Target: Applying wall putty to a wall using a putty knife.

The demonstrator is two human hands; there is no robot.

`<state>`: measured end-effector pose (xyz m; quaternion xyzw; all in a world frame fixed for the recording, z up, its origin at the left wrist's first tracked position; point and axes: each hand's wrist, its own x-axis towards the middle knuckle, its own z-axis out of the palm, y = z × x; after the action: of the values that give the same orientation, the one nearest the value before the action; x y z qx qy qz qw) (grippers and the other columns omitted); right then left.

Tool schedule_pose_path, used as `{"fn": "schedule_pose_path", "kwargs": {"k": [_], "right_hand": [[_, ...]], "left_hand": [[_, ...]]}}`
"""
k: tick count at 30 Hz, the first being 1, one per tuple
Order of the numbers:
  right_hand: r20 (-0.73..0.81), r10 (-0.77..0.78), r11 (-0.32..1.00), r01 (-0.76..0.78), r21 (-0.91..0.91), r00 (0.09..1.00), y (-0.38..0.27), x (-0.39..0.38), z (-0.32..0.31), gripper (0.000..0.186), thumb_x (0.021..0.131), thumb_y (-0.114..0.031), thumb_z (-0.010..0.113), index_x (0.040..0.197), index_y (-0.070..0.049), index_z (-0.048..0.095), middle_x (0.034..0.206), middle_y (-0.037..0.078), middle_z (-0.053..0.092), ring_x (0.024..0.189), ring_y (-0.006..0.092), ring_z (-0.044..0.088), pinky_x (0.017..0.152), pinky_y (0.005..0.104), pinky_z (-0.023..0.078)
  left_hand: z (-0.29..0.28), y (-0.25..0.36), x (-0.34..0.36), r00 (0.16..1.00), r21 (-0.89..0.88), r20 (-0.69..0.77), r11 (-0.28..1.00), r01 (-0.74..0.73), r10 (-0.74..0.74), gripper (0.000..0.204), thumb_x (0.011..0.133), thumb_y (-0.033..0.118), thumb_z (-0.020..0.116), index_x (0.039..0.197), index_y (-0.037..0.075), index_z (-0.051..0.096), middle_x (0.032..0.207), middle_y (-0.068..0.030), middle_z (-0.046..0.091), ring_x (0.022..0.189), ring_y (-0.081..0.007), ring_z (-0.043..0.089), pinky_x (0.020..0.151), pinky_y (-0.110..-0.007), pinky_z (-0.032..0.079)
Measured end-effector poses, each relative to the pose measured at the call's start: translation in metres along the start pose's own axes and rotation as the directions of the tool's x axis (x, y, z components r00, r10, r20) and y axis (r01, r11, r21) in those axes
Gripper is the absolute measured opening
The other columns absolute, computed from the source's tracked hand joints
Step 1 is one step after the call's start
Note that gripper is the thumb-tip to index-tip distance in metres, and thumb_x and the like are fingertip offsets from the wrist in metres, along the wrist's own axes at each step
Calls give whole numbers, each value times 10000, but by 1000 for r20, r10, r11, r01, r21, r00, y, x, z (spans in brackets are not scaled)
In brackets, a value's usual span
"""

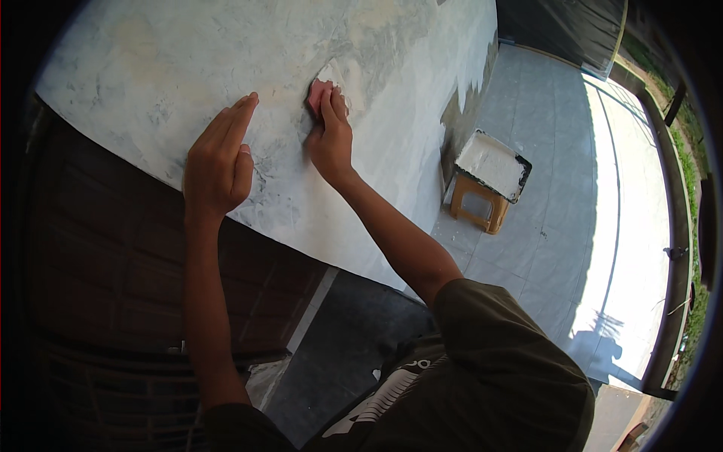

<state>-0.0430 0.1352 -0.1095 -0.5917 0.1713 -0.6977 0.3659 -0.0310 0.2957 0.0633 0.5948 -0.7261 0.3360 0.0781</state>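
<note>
My right hand [329, 147] grips a pink putty scraper [318, 92] and holds it against the wall [286, 45]. White putty shows around the scraper's far edge. The wall surface is patchy white and grey. To the left, my left hand [218, 158] is at the wall near its lower edge, fingers stretched out together and thumb slightly apart, holding nothing. Whether that palm presses on the surface cannot be made out.
At right, a black-rimmed tray [493, 166] coated with white putty sits on a tan plastic stool [478, 205] on grey tiles [538, 248]. A dark brown panelled door [113, 226] is at lower left. A dark sheet [561, 34] hangs at upper right.
</note>
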Motion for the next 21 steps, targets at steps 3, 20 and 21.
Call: {"fn": "schedule_pose_path", "kwargs": {"k": [3, 20, 21], "right_hand": [[204, -97, 984, 63, 164, 974, -43, -58, -31, 718, 750, 227, 479, 1437, 22, 458, 1512, 270, 403, 1409, 428, 380, 1172, 442, 337], [-65, 241, 965, -232, 120, 968, 33, 14, -63, 428, 949, 75, 487, 1368, 23, 558, 1228, 228, 674, 1078, 265, 687, 931, 319, 505], [-88, 193, 977, -183, 113, 977, 40, 23, -54, 433, 933, 90, 479, 1356, 41, 555, 1262, 246, 646, 1165, 319, 634, 982, 343, 487]], "left_hand": [[4, -3, -3, 1000, -9, -10, 1000, 4, -4, 606, 792, 77, 420, 1374, -62, 520, 1308, -247, 611, 1193, -387, 607, 1045, -446, 478], [-1, 0, -2, 1000, 15, -11, 1000, -4, 4, 623, 781, 81, 423, 1384, -43, 518, 1295, -244, 616, 1164, -376, 620, 1037, -439, 488], [1, 0, -1, 1000, 4, -12, 1000, 0, 0, 621, 782, 81, 424, 1383, -44, 519, 1293, -243, 618, 1161, -375, 622, 1035, -439, 489]]}}
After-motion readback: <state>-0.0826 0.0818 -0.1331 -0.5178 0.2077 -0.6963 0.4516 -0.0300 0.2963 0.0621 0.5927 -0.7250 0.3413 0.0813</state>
